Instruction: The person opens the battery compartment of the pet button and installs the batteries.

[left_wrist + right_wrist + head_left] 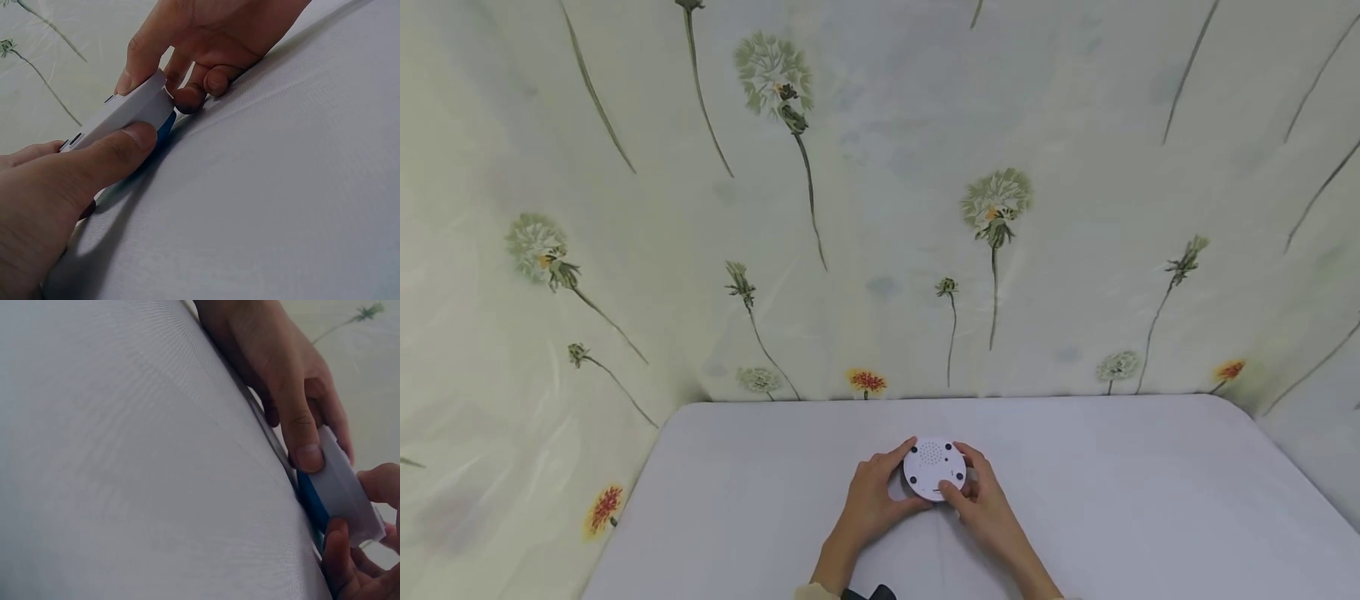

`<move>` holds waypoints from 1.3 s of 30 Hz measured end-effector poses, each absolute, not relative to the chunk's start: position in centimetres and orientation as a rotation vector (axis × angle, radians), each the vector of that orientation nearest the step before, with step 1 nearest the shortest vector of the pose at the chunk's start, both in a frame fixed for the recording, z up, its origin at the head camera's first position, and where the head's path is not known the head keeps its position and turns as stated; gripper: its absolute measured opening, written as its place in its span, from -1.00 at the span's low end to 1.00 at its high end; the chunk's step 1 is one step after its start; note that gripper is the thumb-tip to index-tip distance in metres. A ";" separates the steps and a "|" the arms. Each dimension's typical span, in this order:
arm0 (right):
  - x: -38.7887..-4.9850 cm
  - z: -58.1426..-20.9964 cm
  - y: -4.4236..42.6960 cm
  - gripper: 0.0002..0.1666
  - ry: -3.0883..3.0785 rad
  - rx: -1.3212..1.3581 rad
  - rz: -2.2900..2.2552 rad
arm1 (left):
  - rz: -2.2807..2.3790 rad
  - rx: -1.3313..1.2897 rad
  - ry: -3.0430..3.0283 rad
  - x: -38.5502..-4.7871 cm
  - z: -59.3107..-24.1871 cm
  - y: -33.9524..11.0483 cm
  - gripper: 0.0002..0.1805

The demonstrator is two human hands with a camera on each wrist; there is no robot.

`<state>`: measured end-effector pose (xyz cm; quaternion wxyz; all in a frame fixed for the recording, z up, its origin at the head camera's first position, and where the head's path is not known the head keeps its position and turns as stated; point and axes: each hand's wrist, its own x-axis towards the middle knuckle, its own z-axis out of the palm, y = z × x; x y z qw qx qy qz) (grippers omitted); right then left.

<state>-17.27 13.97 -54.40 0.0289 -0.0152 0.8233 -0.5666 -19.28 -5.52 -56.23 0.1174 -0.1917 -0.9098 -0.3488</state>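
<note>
A round white device (931, 473) lies face down at the middle of the table; its kind is not clear. Its upper side shows a patch of small holes and several dark round pads. In the left wrist view the device (139, 106) has a blue part underneath, towards the cloth. My left hand (871, 497) grips it by the rim, thumb on the near edge and fingers on the far left. With the thumb on top near a small slot and the other fingers at the right side, my right hand (988, 502) holds it too. The device's lower face is hidden.
A white cloth (760, 475) covers the table, with a few wrinkles near the hands. Behind and beside the table hangs a pale curtain (880, 208) printed with dandelions. A black strap (880, 592) shows by the left wrist.
</note>
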 end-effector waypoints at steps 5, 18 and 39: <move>-17.3 -54.2 14.2 -0.19 2.536 -0.077 -1.768 | -0.979 -0.597 -2.617 -19.4 -56.0 -5.4 -0.05; -17.3 -55.0 14.1 -0.20 2.607 -0.078 -1.727 | -1.025 -0.797 -2.512 -19.3 -56.4 -5.6 -0.01; -17.6 -54.3 17.1 -0.10 2.695 -0.761 -1.669 | -1.262 -0.665 -2.381 -19.5 -56.3 -5.8 -0.45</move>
